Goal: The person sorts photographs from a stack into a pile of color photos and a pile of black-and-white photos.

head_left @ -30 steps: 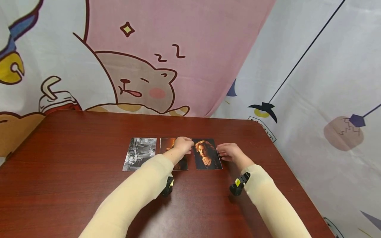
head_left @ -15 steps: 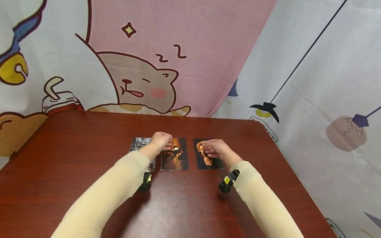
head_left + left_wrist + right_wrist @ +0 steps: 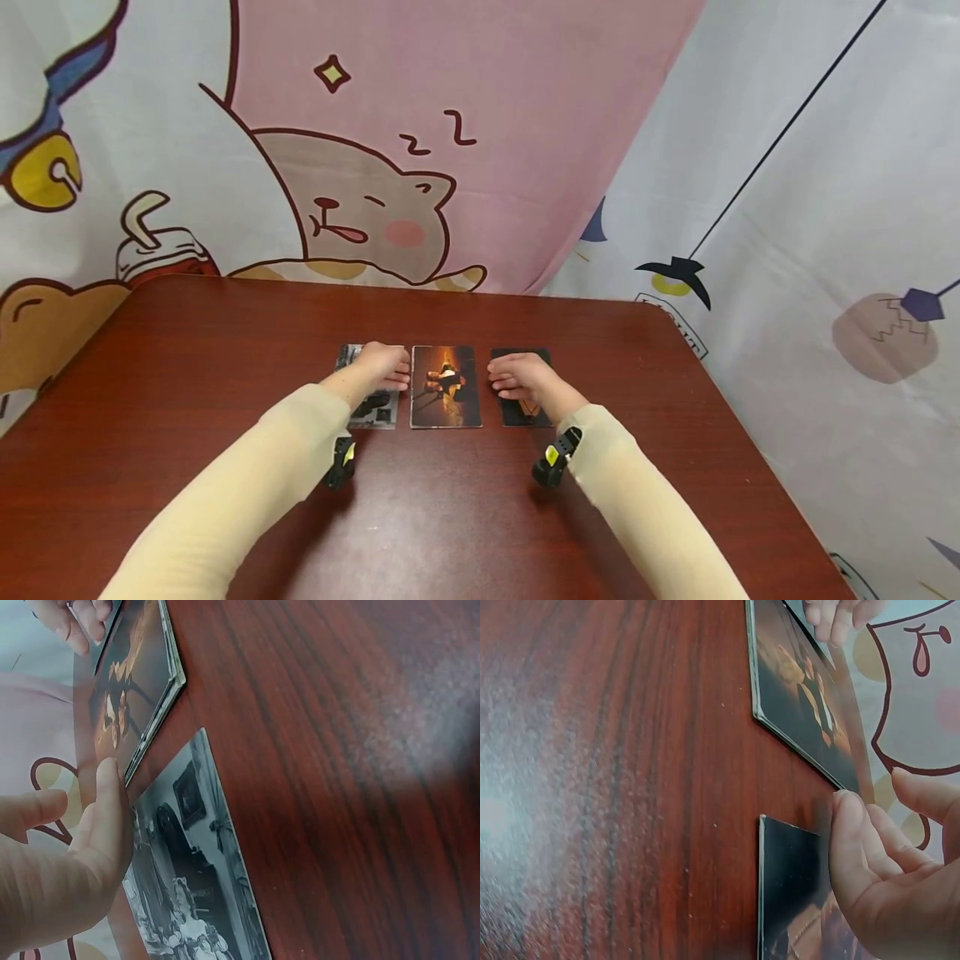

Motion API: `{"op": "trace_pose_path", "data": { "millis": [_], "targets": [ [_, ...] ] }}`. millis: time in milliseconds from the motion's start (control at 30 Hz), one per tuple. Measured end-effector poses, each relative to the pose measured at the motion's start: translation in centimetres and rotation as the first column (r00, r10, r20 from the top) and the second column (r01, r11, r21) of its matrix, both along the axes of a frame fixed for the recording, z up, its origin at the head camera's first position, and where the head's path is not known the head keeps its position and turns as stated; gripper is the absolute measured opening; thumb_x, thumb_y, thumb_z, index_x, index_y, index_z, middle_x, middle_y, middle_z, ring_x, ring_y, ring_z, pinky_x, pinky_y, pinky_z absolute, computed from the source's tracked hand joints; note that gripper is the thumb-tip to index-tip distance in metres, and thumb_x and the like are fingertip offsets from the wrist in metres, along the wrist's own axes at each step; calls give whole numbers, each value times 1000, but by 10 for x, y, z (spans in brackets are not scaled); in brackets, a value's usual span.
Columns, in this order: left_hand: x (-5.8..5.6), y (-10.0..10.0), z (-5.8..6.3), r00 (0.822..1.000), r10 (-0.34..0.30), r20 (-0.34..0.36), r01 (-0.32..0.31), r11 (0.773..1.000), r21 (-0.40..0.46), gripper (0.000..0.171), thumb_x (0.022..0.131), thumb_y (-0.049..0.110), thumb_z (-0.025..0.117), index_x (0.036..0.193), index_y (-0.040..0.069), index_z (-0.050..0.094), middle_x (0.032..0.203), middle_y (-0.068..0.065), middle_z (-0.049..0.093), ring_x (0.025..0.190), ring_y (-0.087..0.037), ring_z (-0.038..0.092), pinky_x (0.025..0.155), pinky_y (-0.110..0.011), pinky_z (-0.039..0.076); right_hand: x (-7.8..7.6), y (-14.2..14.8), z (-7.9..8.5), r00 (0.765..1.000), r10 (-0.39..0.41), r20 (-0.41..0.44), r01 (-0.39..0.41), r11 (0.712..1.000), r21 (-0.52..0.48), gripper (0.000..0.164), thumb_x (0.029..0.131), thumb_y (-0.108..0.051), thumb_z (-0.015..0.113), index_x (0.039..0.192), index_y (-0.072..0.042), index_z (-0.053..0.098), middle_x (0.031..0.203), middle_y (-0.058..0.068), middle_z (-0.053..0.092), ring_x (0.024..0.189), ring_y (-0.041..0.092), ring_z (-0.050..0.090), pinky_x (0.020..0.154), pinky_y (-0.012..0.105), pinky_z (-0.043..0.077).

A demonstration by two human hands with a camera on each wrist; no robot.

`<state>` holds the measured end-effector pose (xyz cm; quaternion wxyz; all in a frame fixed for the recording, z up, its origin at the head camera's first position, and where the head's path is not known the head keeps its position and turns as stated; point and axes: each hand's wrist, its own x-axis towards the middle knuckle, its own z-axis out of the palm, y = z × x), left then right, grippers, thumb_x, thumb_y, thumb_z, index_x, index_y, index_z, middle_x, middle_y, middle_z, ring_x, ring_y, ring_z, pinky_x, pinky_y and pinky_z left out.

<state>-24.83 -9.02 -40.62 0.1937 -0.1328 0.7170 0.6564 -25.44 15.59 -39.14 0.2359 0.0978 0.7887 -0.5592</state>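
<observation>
Three photo cards lie in a row on the table. The middle card (image 3: 447,387), in warm orange and black, looks thick at its edge, like a small stack, in the left wrist view. My left hand (image 3: 381,367) hovers over the black-and-white card (image 3: 187,877), its fingertips by the middle card's left edge. Its thumb stands apart and nothing is held. My right hand (image 3: 521,377) is over the dark portrait card (image 3: 791,877) and hides most of it. Its fingers are extended toward the middle card's right side, with nothing gripped.
The brown wooden table (image 3: 450,517) extends toward me and to both sides. Behind it hangs a cloth backdrop (image 3: 480,208) with cartoon drawings. A wrist camera (image 3: 341,461) is strapped on the left arm, another camera (image 3: 553,458) on the right.
My left hand has moved left, off the middle card and over the black-and-white one. My right hand has moved left from the portrait card's right edge to above that card.
</observation>
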Motion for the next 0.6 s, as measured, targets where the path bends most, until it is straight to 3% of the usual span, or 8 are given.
{"op": "trace_pose_path", "data": {
  "millis": [33, 167, 300, 467, 600],
  "targets": [
    [9, 4, 13, 1000, 4, 27, -3, 999, -37, 50, 90, 7, 46, 135, -12, 34, 112, -26, 58, 66, -17, 61, 70, -31, 60, 0, -1, -1, 1000, 4, 5, -4, 1000, 1, 34, 95, -12, 53, 126, 2, 55, 112, 17, 65, 68, 7, 62, 60, 19, 57],
    [19, 7, 25, 999, -22, 34, 25, 997, -72, 49, 94, 9, 42, 136, -14, 33, 121, -31, 54, 67, -17, 61, 71, -29, 60, 1, -7, -3, 999, 21, 27, -21, 1000, -6, 35, 94, -12, 54, 127, 1, 55, 121, 22, 61, 73, 10, 65, 66, 24, 59],
    [18, 8, 23, 999, -35, 35, 38, 994, -103, 47, 95, 11, 42, 136, -11, 36, 123, -30, 55, 72, -18, 61, 72, -32, 60, 1, -10, -4, 999, 25, 40, -25, 1000, -4, 34, 96, -11, 51, 128, -1, 55, 124, 22, 59, 75, 11, 65, 67, 24, 59],
    [13, 7, 15, 999, -39, 20, 41, 990, -138, 51, 94, 11, 46, 138, -10, 33, 113, -25, 62, 73, -21, 64, 70, -32, 60, 2, -12, -3, 999, 21, 40, -21, 1000, -6, 32, 97, -12, 49, 126, -1, 56, 124, 21, 60, 75, 11, 65, 70, 25, 59],
    [18, 9, 21, 999, -27, 25, 31, 986, -164, 49, 95, 12, 45, 138, -8, 35, 119, -26, 60, 77, -20, 65, 75, -32, 60, 3, -13, -2, 999, 23, 42, -23, 1000, -4, 34, 96, -15, 51, 127, -2, 55, 124, 20, 60, 76, 11, 65, 69, 24, 59]
  ]
}}
